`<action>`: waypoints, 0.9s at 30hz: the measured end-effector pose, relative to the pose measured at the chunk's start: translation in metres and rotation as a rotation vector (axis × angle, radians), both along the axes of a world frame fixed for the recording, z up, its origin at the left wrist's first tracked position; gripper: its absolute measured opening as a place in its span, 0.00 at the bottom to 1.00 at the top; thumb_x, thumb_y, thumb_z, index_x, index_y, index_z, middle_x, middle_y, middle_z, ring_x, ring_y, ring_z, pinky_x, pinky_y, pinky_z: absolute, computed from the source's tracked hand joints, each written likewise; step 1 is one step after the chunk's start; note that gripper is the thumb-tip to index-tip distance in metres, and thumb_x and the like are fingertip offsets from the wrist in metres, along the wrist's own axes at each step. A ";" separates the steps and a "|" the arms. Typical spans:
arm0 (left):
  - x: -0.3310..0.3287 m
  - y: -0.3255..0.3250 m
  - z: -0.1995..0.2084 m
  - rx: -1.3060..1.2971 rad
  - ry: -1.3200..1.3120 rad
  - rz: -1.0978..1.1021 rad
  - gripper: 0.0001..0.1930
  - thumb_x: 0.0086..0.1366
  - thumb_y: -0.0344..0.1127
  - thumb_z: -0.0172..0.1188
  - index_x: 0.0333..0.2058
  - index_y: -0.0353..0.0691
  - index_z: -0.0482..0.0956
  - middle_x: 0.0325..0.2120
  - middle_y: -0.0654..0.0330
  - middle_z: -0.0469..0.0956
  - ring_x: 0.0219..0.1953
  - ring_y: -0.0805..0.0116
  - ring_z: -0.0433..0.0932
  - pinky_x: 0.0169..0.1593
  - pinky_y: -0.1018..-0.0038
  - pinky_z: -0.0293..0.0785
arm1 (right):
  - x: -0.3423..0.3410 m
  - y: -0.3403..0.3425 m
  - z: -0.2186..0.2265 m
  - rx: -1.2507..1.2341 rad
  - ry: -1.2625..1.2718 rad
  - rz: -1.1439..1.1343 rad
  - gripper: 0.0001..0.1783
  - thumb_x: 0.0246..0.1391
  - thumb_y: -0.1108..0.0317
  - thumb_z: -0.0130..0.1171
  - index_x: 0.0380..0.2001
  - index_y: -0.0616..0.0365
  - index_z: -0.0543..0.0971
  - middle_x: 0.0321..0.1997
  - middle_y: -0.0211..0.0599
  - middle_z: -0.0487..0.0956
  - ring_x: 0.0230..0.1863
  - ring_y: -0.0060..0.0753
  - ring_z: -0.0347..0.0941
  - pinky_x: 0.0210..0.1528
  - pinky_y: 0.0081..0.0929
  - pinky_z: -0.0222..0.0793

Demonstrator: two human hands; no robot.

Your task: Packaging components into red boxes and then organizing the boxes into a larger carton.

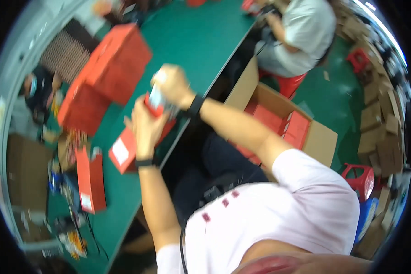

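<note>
A red box [126,145] with a white label lies at the near edge of the green table, tilted across it. My left hand [147,124] is closed round the box near its far end. My right hand [172,84], smeared by motion, is closed on a pale, shiny item [157,97] just above that end. Blur keeps me from telling what kind of item it is, or whether it is partly inside the box. Another red box [91,180], its far end seemingly open, lies left of my left forearm.
Large red boxes [118,64] stand together on the table [192,36]. Right of me is an open cardboard carton [322,140] with several red boxes inside. A co-worker [301,41] sits on a red stool farther along. Cables [92,235] lie at the table's near left.
</note>
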State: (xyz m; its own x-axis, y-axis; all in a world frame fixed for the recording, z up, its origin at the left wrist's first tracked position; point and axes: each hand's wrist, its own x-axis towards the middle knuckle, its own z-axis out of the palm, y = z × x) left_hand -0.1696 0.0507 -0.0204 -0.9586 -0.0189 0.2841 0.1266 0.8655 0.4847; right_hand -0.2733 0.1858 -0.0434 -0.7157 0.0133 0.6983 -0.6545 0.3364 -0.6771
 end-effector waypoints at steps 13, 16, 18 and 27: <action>0.005 -0.011 -0.003 0.119 -0.001 -0.012 0.49 0.46 0.55 0.78 0.59 0.33 0.63 0.49 0.46 0.79 0.56 0.51 0.75 0.68 0.44 0.44 | 0.008 -0.002 0.005 -0.212 -0.016 -0.122 0.12 0.48 0.63 0.67 0.25 0.63 0.82 0.24 0.42 0.82 0.24 0.42 0.77 0.31 0.35 0.73; 0.005 -0.012 -0.003 0.072 -0.013 0.023 0.49 0.46 0.55 0.78 0.59 0.33 0.64 0.48 0.46 0.79 0.55 0.51 0.76 0.67 0.46 0.47 | 0.028 -0.003 0.041 -0.020 0.198 -0.024 0.10 0.55 0.64 0.61 0.25 0.58 0.75 0.23 0.49 0.76 0.27 0.57 0.76 0.29 0.44 0.72; 0.006 -0.007 -0.001 0.067 -0.016 0.018 0.49 0.46 0.55 0.78 0.59 0.33 0.64 0.48 0.46 0.79 0.55 0.51 0.76 0.67 0.45 0.47 | 0.028 -0.002 0.053 0.086 0.520 -0.063 0.10 0.52 0.66 0.61 0.20 0.56 0.75 0.22 0.47 0.76 0.24 0.55 0.76 0.27 0.43 0.72; 0.005 -0.006 0.003 0.073 -0.037 0.039 0.49 0.44 0.55 0.79 0.59 0.35 0.65 0.49 0.46 0.79 0.57 0.51 0.74 0.70 0.39 0.41 | 0.007 0.002 0.050 -0.196 -0.042 -0.124 0.14 0.50 0.63 0.61 0.19 0.64 0.79 0.18 0.51 0.77 0.20 0.47 0.76 0.26 0.40 0.69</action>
State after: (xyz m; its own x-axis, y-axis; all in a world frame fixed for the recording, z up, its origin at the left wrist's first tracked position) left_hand -0.1648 0.0446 -0.0175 -0.9667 -0.0761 0.2445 0.0737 0.8316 0.5505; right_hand -0.2664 0.1882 0.0069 -0.7285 0.2350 0.6435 -0.5864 0.2717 -0.7631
